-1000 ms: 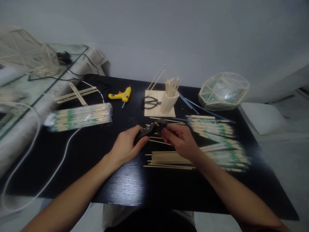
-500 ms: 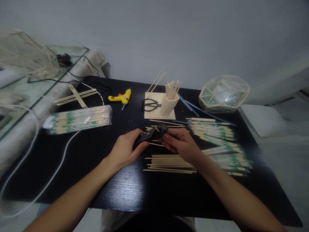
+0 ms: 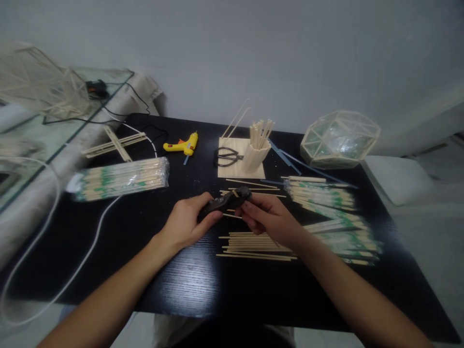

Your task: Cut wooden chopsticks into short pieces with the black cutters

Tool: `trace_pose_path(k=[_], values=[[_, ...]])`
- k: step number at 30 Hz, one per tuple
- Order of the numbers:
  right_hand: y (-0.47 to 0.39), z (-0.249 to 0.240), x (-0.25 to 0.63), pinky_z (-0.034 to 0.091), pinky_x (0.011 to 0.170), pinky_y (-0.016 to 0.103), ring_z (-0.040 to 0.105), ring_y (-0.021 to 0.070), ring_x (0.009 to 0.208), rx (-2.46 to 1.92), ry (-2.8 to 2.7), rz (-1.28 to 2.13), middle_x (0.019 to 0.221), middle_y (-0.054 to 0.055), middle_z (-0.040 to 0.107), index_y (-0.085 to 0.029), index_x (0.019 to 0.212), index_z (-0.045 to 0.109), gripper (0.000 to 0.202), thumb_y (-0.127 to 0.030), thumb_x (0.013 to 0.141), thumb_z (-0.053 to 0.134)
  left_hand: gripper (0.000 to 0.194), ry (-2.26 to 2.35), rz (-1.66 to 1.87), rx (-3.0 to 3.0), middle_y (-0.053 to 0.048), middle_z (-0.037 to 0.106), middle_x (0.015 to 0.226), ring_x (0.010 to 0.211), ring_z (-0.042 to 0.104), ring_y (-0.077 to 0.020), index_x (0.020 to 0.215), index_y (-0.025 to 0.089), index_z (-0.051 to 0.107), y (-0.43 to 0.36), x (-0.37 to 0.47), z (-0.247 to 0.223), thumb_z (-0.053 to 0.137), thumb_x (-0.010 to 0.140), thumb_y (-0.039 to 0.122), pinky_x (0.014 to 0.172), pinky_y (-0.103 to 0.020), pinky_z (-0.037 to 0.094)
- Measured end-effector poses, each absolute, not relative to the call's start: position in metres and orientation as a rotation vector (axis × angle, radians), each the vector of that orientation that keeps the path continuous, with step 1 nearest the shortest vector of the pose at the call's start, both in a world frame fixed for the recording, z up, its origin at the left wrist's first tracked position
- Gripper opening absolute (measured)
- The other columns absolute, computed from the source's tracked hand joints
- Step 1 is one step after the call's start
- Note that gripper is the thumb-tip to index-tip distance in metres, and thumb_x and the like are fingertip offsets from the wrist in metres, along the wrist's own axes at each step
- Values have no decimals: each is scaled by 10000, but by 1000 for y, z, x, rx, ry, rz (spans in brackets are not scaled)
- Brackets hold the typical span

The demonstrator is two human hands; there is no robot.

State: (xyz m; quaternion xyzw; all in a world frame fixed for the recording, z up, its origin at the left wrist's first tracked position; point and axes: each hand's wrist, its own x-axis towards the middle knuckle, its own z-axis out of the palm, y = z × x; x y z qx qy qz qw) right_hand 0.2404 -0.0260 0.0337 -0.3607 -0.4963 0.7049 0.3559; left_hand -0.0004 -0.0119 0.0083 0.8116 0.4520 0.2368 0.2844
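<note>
My left hand (image 3: 186,220) is closed round a dark hand tool (image 3: 226,200), whose exact kind I cannot make out. A short pale bit of wooden stick (image 3: 235,193) shows at the tool's right end. There my right hand (image 3: 268,215) is pinched, its fingertips touching or almost touching the tool. A thin stick seems to run through those fingers, though they hide most of it. Below the hands several loose wooden sticks (image 3: 253,245) lie side by side on the black table (image 3: 145,270). A few more sticks (image 3: 250,183) lie behind the tool.
Behind the hands, a wooden board (image 3: 226,171) carries black scissors (image 3: 227,157) and a stick-walled holder (image 3: 253,158) full of sticks. A yellow glue gun (image 3: 183,145), wrapped stick packs (image 3: 123,180) and a white cable (image 3: 96,241) lie left. More packs (image 3: 326,195) and a faceted frame (image 3: 339,140) stand right.
Both hands stay nearly in place round the tool. The right hand has turned slightly, and a thin stick end now shows beneath it. The view has shifted a little.
</note>
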Motion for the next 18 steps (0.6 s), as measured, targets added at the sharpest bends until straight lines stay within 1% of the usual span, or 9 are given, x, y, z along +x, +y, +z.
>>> trace_pose_path(k=[2, 4, 6, 9, 11, 14, 18], values=[[-26, 35, 240, 293, 420, 173, 388, 51, 493, -954, -1281, 1822, 649, -55, 484, -151, 909, 661, 331, -476, 970, 683, 405, 1241, 603, 2169, -3, 590, 708, 624, 546, -165, 825, 186, 565, -12, 1, 8, 441, 997, 531, 620, -286, 355], [-25, 37, 240, 369, 436, 181, 461, 66, 525, -981, -1302, 1794, 706, -41, 535, -168, 948, 629, 318, -476, 947, 711, 421, 1257, 597, 2168, -2, 575, 690, 613, 534, -164, 784, 191, 536, -12, 2, 8, 427, 1001, 536, 617, -288, 343], [-24, 40, 242, 467, 491, 206, 537, 89, 592, -1011, -1315, 1734, 798, -22, 591, -192, 1030, 593, 319, -453, 924, 743, 436, 1258, 603, 2159, -6, 577, 691, 620, 537, -166, 764, 192, 524, -11, 3, 7, 418, 1004, 540, 626, -291, 345], [-23, 44, 246, 552, 585, 247, 600, 116, 703, -1033, -1330, 1636, 930, 4, 627, -220, 1154, 568, 374, -394, 896, 776, 456, 1239, 583, 2126, -6, 580, 693, 627, 541, -163, 753, 191, 517, -11, 3, 7, 407, 1011, 551, 631, -290, 345], [-23, 47, 248, 570, 644, 260, 619, 123, 744, -1049, -1388, 1596, 941, 9, 637, -223, 1200, 593, 368, -345, 901, 770, 470, 1213, 554, 2098, 2, 571, 679, 616, 535, -155, 747, 190, 512, -12, 3, 7, 401, 1015, 560, 622, -287, 336], [-23, 51, 253, 560, 680, 253, 636, 118, 741, -1051, -1434, 1627, 874, -4, 657, -224, 1227, 632, 328, -272, 921, 742, 488, 1171, 510, 2063, 11, 565, 667, 605, 529, -142, 758, 184, 536, -14, 5, 8, 393, 1023, 567, 620, -282, 334], [-20, 54, 258, 591, 678, 253, 679, 126, 758, -961, -1391, 1741, 862, 0, 688, -204, 1162, 673, 272, -222, 904, 757, 499, 1119, 456, 2047, 2, 605, 689, 621, 557, -145, 836, 169, 616, -16, 7, 9, 386, 1030, 566, 636, -280, 355]])
